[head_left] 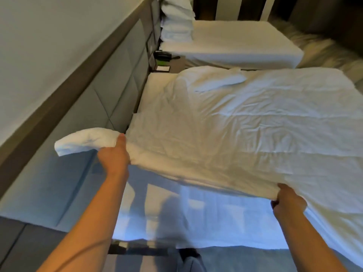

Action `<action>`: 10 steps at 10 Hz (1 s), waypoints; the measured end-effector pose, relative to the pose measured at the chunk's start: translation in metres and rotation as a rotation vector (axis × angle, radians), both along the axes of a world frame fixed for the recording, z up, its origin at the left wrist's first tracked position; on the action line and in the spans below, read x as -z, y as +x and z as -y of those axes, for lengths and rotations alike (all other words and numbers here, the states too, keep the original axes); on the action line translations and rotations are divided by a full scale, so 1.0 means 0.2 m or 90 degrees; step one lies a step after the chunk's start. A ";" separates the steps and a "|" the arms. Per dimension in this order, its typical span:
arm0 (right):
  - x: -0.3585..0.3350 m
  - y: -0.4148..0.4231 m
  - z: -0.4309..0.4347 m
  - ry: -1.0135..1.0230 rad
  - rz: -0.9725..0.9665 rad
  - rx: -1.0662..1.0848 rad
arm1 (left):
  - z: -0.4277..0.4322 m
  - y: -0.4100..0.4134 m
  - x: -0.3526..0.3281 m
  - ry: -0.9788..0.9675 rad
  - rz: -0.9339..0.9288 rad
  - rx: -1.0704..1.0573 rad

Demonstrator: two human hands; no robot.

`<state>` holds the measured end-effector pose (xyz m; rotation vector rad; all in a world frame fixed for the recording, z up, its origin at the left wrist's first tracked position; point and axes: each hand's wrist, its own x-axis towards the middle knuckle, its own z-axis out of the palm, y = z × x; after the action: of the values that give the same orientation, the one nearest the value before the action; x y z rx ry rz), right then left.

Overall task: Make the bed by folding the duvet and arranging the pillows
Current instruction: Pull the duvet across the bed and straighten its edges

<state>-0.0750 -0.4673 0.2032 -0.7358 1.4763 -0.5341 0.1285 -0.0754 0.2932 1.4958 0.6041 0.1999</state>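
Observation:
A white, wrinkled duvet (235,122) is spread over the near bed. My left hand (115,154) grips the duvet's near corner by the headboard, and the corner flops out to the left. My right hand (287,201) grips the duvet's near edge further right. Both hands hold that edge lifted above the bare white sheet (206,216). A small folded flap (220,81) lies on the duvet's far side. White pillows (176,20) are stacked at the head of the far bed (235,42).
A grey padded headboard (110,91) runs along the wall on the left. Between the beds stands a nightstand (176,64) with a black telephone (163,54) and a notepad. Dark carpet shows at the bottom, a pale rug at the upper right.

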 end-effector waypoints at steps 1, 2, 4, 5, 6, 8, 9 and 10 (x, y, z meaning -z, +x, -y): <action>-0.27 0.40 0.19 -0.114 0.016 -0.063 | 0.20 0.43 -0.12 0.014 0.041 0.015; -0.44 0.87 0.43 -0.187 0.038 -0.103 | 0.41 0.92 -0.26 0.018 0.056 0.019; -0.63 2.02 0.92 -0.196 0.156 -0.178 | 0.79 2.08 -0.20 0.014 0.078 0.060; -0.48 2.35 0.93 -0.227 0.090 -0.205 | 0.84 2.23 0.08 0.085 0.049 0.258; -0.11 2.48 0.83 -0.159 0.097 -0.413 | 0.77 2.14 0.64 0.426 -0.080 0.501; 0.78 2.25 0.56 -0.101 -0.136 -0.695 | 0.52 1.70 1.37 0.872 -0.161 0.678; 0.96 2.06 0.46 -0.096 -0.127 -0.613 | 0.47 1.60 1.39 0.848 -0.081 0.518; 1.02 1.81 0.36 -0.195 -0.205 -0.457 | 0.49 1.40 1.40 0.726 -0.047 0.251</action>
<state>0.2867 -0.5397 -0.0008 -1.5672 1.3067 -0.0824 0.4080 -0.1733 0.0123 2.6950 0.2059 0.1871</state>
